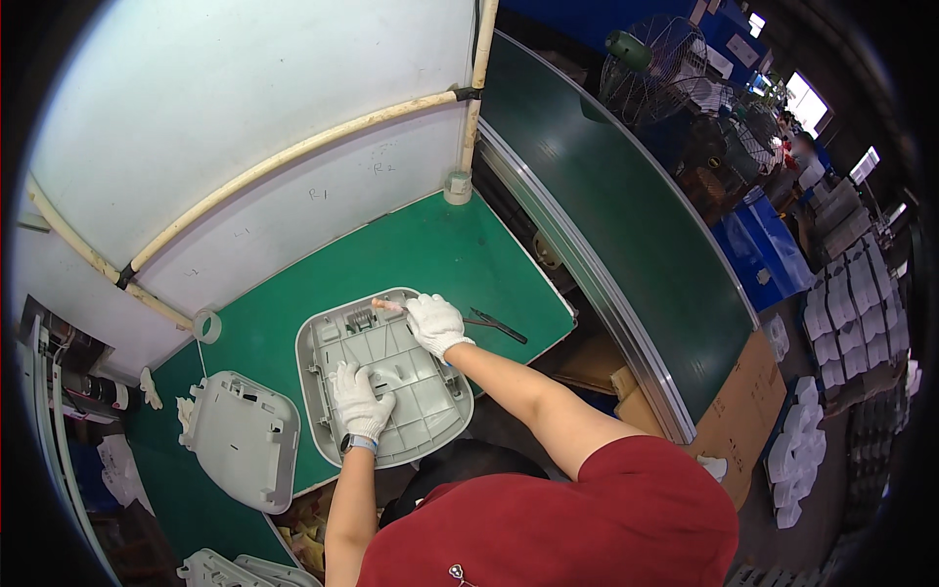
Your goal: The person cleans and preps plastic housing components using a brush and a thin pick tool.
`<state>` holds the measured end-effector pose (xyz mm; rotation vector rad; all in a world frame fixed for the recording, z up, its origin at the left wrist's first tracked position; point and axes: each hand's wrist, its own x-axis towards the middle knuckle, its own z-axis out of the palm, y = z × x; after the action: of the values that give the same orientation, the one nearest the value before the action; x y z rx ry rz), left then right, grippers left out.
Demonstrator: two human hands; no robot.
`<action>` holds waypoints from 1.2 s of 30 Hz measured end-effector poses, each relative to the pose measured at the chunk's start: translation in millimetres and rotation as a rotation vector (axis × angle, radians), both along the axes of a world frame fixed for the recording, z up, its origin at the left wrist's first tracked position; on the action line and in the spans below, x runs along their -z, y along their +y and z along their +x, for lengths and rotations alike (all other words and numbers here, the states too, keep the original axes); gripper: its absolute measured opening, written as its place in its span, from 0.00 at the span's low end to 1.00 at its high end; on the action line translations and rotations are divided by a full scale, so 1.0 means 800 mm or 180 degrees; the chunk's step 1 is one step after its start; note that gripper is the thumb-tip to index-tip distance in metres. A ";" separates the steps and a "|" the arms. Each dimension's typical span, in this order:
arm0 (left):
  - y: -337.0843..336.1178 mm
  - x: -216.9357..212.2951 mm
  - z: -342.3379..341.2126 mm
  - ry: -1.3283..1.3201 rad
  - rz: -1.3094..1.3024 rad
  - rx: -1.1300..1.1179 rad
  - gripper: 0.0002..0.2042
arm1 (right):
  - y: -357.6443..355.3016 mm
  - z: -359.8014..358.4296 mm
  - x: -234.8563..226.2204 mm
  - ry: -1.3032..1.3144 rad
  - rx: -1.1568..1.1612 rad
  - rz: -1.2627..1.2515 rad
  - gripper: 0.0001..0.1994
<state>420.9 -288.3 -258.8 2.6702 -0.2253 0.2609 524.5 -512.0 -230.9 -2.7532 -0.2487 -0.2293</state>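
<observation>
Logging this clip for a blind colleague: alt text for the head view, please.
A gloved left hand presses on a grey plastic housing lying on a green table, while the gloved right hand holds a small pinkish tool at its far edge. A second housing lies to the left.

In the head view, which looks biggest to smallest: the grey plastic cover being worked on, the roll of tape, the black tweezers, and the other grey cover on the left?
1. Grey cover under the hands and grey cover on the left: these look alike in size, too close to rank.
2. Black tweezers.
3. Roll of tape, slightly smaller.
</observation>
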 end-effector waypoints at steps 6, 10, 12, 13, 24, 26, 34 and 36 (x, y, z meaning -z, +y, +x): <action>0.000 -0.001 -0.002 -0.0031 0.0023 -0.0015 0.32 | 0.001 -0.001 -0.001 -0.0014 0.0012 0.0021 0.08; 0.000 -0.002 -0.003 -0.0016 0.0003 0.0006 0.31 | 0.000 0.000 0.002 -0.0045 -0.0007 0.0034 0.08; -0.001 -0.002 -0.002 -0.0023 0.0034 0.0020 0.32 | 0.000 0.001 0.003 -0.0040 0.0002 0.0014 0.08; -0.001 -0.002 -0.002 -0.0015 0.0039 0.0024 0.32 | 0.000 0.001 0.002 -0.0039 0.0010 -0.0012 0.08; -0.002 -0.005 0.001 -0.0051 0.0048 -0.0003 0.30 | -0.001 0.002 -0.004 0.0044 0.0004 0.0013 0.09; -0.002 -0.005 0.000 -0.0039 0.0047 0.0000 0.30 | -0.001 0.001 -0.003 0.0013 -0.0018 0.0015 0.09; -0.002 -0.008 -0.002 -0.0044 0.0041 -0.0008 0.30 | 0.001 0.000 0.001 -0.0028 0.0010 -0.0046 0.07; -0.001 -0.007 -0.002 -0.0066 0.0060 0.0015 0.30 | 0.001 0.000 0.000 0.0018 0.0008 -0.0011 0.07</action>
<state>419.2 -288.9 -252.8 2.6865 -0.2419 0.2865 524.3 -511.2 -231.2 -2.7574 -0.2444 -0.2218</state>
